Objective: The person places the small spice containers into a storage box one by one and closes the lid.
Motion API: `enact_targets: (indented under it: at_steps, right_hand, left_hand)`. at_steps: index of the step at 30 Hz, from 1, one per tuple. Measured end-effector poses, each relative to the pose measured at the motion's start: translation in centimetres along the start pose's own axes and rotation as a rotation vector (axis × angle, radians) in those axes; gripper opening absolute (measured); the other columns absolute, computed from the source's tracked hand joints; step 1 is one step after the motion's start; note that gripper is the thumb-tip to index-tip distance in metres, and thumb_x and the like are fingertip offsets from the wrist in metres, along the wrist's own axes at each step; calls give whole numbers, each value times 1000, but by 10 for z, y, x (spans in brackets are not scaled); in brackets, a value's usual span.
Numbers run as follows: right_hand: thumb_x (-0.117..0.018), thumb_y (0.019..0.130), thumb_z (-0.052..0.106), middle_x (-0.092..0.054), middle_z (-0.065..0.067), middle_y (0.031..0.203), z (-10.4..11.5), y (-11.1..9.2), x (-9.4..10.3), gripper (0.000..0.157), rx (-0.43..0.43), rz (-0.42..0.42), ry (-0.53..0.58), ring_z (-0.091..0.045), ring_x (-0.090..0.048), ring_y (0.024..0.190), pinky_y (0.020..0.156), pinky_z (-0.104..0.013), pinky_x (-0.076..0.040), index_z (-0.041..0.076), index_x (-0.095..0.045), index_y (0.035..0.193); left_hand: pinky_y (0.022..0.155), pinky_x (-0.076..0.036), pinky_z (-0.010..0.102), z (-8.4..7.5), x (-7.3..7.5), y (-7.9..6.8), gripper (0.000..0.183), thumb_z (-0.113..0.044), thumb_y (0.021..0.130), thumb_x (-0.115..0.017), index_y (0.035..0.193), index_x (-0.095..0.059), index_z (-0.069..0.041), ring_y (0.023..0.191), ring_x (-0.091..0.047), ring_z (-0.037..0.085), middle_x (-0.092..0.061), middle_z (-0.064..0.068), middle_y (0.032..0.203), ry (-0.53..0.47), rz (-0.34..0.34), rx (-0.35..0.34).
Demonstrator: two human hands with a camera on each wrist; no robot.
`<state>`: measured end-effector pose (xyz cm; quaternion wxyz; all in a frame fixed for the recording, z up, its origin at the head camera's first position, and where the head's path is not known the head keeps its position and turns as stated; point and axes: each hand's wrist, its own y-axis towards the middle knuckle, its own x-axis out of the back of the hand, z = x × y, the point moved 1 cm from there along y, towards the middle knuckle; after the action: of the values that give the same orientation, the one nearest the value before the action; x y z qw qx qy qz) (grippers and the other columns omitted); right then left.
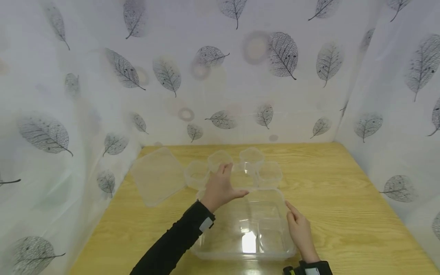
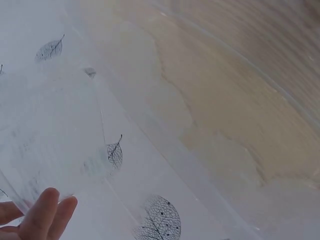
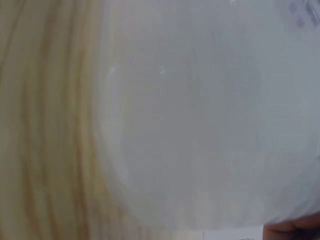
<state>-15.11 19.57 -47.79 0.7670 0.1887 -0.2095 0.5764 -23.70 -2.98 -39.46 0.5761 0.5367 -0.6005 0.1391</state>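
Observation:
My left hand [image 1: 220, 187] reaches over the far side of a large clear plastic box [image 1: 237, 250]. Its thumb and fingers are spread around a small clear container [image 1: 249, 182] and grip it. In the left wrist view the fingers [image 2: 42, 215] lie against a see-through wall [image 2: 55, 135]. At the large box's right wall is my right hand [image 1: 302, 233], its index finger straight and touching near the far right corner. The right wrist view shows the box's cloudy side [image 3: 190, 125] up close, with a bit of finger at the lower right.
More small clear containers stand behind the large box: one [image 1: 196, 173] at left, one [image 1: 220, 157] at back, others [image 1: 252, 156] to the right. A flat translucent lid [image 1: 156, 175] lies at the left on the wooden table [image 1: 354, 214]. Leaf-patterned sheets [image 1: 233, 88] surround the table.

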Motion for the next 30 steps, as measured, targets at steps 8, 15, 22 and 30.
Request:
enact_targets:
  at_steps: [8, 15, 22, 30]
  right_hand:
    - [-31, 83, 15, -31, -2, 50, -1, 2, 0, 34, 10, -17, -4, -6, -21, 34, 29, -23, -26, 11, -42, 115]
    - [-30, 83, 16, -33, -4, 54, -1, 2, 1, 35, 9, -18, -15, -6, -21, 34, 30, -21, -26, 12, -42, 116]
    - [-30, 84, 19, -45, -10, 68, -1, 1, 1, 35, 9, -10, -8, -7, -22, 36, 32, -22, -27, 12, -42, 116]
    - [-31, 84, 20, -47, -9, 71, -2, 0, 0, 34, 14, -13, 2, -7, -22, 35, 32, -22, -27, 13, -43, 115]
  left_hand:
    - [69, -40, 26, -12, -4, -22, 98, -69, 49, -46, 115, -34, 2, 84, -46, 20, -39, 11, 108, -28, 88, -96]
    - [69, -40, 25, -9, -17, -35, 98, -70, 49, -43, 118, -32, -1, 84, -47, 18, -39, 10, 109, -2, 274, -112]
    - [72, -39, 26, -3, -32, -40, 98, -65, 49, -53, 119, -30, 0, 87, -45, 19, -37, 12, 110, -24, 384, -40]
    - [70, -39, 26, -1, -41, -45, 94, -60, 52, -56, 119, -29, 2, 87, -45, 20, -36, 13, 111, -40, 456, 14]
